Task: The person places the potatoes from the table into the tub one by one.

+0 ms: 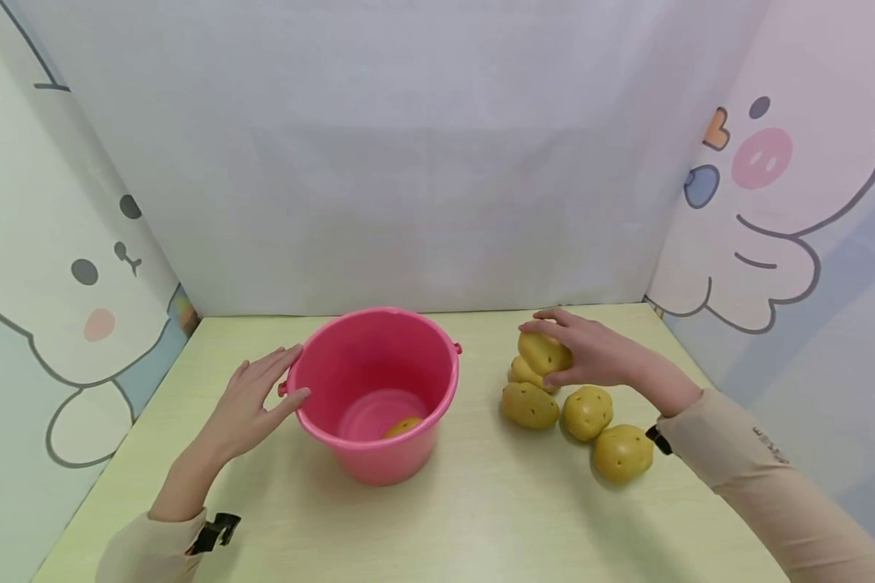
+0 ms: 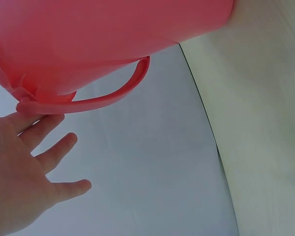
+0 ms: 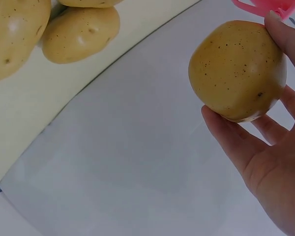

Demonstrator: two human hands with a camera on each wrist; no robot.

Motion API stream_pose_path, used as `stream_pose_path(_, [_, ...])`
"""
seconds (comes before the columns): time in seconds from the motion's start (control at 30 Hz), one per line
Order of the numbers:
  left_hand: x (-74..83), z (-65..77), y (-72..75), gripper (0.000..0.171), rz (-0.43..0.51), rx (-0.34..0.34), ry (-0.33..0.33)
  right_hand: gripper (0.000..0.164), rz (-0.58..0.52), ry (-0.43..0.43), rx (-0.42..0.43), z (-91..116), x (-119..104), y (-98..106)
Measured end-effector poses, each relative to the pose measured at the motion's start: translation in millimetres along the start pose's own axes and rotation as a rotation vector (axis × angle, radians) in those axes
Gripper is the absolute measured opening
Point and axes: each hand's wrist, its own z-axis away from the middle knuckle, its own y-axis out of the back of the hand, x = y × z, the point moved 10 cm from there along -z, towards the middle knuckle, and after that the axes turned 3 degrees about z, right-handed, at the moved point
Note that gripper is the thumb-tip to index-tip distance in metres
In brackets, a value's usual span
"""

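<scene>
A pink bucket [image 1: 390, 465] stands upright on the table, a yellow potato [image 1: 406, 426] partly visible inside it. At the bucket's left rim my left hand [image 1: 251, 409] rests with fingers spread and fairly straight, the thumb over the edge. The left wrist view shows those fingers beside the end of the bucket's handle [image 2: 101, 102]. My right hand [image 1: 594, 352] holds a potato [image 3: 238, 69] between thumb and fingertips, above the other potatoes. Beneath and around it lie several more potatoes [image 1: 529, 405] on the table.
The pale wooden table [image 1: 474, 526] is bounded by a white back wall [image 1: 423, 202]. Side panels with cartoon animals [image 1: 766, 202] rise left and right. Two of the loose potatoes [image 1: 622, 453] lie nearer the right forearm.
</scene>
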Motion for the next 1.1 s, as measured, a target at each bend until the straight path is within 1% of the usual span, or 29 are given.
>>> stream_pose_path(0.27, [0.4, -0.1, 0.5, 0.062, 0.003, 0.001, 0.0, 0.067, 0.014, -0.016, -0.014, -5.0, -6.5, 17.7])
stream_pose_path(0.6, [-0.3, -0.5, 0.7, 0.062, 0.002, 0.0, 0.0, 0.066, 0.022, 0.072, -0.008, -16.8, -25.3, 39.3])
stream_pose_path(0.8, [-0.1, -0.5, 0.9, 0.062, 0.005, 0.0, -0.001, 0.065, 0.036, 0.076, -0.025, -25.6, -34.4, 48.8])
stream_pose_path(1.1, [-0.6, -0.6, 0.9, 0.062, 0.002, 0.002, -0.004, 0.066, 0.001, 0.101, -0.051, -40.9, -52.2, 58.7])
